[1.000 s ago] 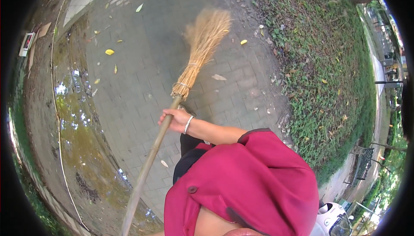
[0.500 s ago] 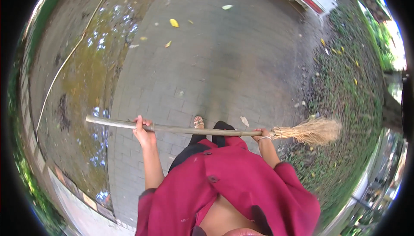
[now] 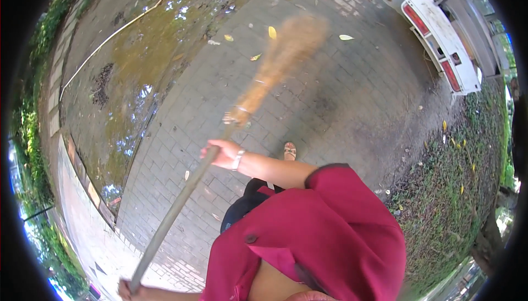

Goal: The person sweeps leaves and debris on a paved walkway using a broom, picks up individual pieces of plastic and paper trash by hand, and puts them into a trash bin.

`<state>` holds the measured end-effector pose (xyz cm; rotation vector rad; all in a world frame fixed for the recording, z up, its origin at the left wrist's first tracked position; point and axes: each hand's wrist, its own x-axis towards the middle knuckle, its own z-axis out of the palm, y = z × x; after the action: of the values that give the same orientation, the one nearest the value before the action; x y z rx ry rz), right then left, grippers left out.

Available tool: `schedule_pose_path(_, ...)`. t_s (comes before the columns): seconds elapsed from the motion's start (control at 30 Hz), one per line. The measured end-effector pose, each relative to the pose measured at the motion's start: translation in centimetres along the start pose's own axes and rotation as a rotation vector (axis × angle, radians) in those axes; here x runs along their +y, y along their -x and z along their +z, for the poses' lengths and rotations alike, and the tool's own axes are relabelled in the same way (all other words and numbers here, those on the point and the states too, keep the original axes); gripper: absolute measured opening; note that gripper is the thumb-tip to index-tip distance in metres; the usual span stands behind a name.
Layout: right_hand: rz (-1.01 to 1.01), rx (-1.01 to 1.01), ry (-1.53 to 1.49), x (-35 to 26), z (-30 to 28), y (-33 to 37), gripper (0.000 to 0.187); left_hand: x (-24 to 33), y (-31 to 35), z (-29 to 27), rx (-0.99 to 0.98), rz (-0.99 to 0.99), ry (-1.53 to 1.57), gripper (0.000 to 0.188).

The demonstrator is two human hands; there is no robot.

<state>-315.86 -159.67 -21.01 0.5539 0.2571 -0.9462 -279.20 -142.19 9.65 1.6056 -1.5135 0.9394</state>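
The broom (image 3: 191,190) has swung from over the grass (image 3: 445,218) to the paving (image 3: 357,86), putting its blurred bristles (image 3: 291,51) by a yellow leaf (image 3: 272,32). The right hand (image 3: 223,154) grips the handle near the bristles; the left hand (image 3: 131,290) clasps its far end.

Looks steeply down from the wearer's head — close above the red shirt (image 3: 335,235), near; spreads wide over paving (image 3: 184,130) — far right, to a white vehicle (image 3: 438,18).
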Motion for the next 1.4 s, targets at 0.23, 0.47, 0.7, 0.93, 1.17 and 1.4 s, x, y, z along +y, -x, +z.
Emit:
schedule_pose_path(0.23,0.25,-0.033,0.147,-1.7,2.8,-11.8,0.014,17.6,-2.3,-2.5,0.87,-0.561,0.753,0.023)
schedule_pose_path(0.47,-0.056,0.137,0.073,-16.0,-10.3,-1.3,0.012,21.4,0.1,9.0,0.362,-0.832,1.09,0.035)
schedule_pose_path(0.7,-0.518,0.202,-0.135,-22.0,-17.8,19.7,0.012,34.2,-1.6,21.5,-0.158,-1.003,1.399,0.032)
schedule_pose_path(0.93,-0.841,0.833,-0.477,-23.4,-32.0,38.7,0.009,49.2,12.9,28.9,-0.912,-1.282,1.509,0.017)
schedule_pose_path(1.17,-1.034,0.915,-0.865,-24.4,-28.5,40.8,0.004,50.9,13.5,34.0,-1.001,-1.387,1.66,0.013)
schedule_pose_path(1.4,-0.734,0.473,-0.335,-36.7,-14.0,23.0,0.017,35.8,5.9,41.2,-0.483,-1.35,1.635,0.019)
